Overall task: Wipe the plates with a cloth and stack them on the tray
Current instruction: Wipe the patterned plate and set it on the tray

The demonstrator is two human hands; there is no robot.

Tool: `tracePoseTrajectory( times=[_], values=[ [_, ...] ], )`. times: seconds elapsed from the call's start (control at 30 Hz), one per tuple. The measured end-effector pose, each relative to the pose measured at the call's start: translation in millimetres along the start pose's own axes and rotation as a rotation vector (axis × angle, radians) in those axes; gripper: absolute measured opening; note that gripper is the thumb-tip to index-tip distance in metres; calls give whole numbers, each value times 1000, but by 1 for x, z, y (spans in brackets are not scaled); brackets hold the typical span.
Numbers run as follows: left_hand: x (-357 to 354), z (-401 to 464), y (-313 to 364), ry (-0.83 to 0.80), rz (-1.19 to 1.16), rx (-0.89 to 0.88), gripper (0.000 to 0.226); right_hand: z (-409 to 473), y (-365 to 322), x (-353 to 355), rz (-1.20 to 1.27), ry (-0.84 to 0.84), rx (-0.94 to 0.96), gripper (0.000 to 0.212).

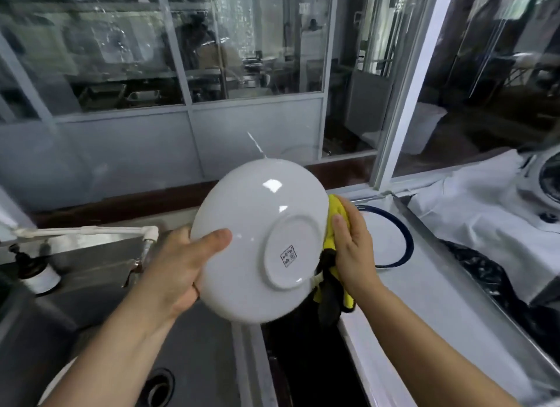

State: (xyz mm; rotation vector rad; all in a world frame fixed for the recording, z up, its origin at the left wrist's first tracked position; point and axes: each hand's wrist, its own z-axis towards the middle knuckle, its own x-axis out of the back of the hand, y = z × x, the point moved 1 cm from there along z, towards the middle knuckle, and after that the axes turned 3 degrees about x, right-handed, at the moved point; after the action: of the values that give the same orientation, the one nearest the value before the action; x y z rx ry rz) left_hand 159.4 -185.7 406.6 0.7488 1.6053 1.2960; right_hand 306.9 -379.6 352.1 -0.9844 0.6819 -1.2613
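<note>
A white plate [248, 224] is held up on edge above the sink, its underside with a small stamp facing me. My left hand [181, 264] grips its left rim, thumb across the back. My right hand [353, 249] holds a yellow and black cloth [333, 285] against the plate's right rim; the cloth's far side is hidden behind the plate. A blue-rimmed plate [391, 240] lies flat on the white tray [439, 300] to the right, partly hidden by my right hand.
A steel sink [188, 346] with a drain [159, 387] lies below the plate, a white pipe tap [91, 231] at its back left. White cloth [485, 200] covers the counter at right. Glass partitions stand behind.
</note>
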Motion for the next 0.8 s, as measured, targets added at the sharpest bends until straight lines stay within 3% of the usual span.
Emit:
tracePoseTrajectory(
  times=[0.1, 0.23, 0.33, 0.43, 0.5, 0.6, 0.67, 0.8],
  values=[
    [-42, 8, -14, -132, 133, 32, 54, 21, 6, 41, -9, 13, -45, 27],
    [-106, 26, -50, -161, 447, 63, 43, 33, 9, 112, -89, 180, -25, 28],
    [-150, 38, -85, -217, 670, 25, 15, 23, 20, 165, -159, 305, -78, 30],
    [-185, 49, -112, -318, 798, -50, 12, 2, 35, 210, -204, 428, -141, 26],
    [-204, 62, -122, -384, 944, -128, 6, -9, 44, 230, -232, 482, -168, 25],
    [-224, 92, -144, -417, 1261, -402, 27, -15, 57, 245, -257, 498, -196, 23],
    [-234, 115, -161, -438, 1395, -537, 26, -14, 68, 248, -262, 493, -219, 23],
    [-242, 162, -198, -534, 1616, -665, 32, -7, 89, 246, -261, 468, -252, 24]
  ],
)
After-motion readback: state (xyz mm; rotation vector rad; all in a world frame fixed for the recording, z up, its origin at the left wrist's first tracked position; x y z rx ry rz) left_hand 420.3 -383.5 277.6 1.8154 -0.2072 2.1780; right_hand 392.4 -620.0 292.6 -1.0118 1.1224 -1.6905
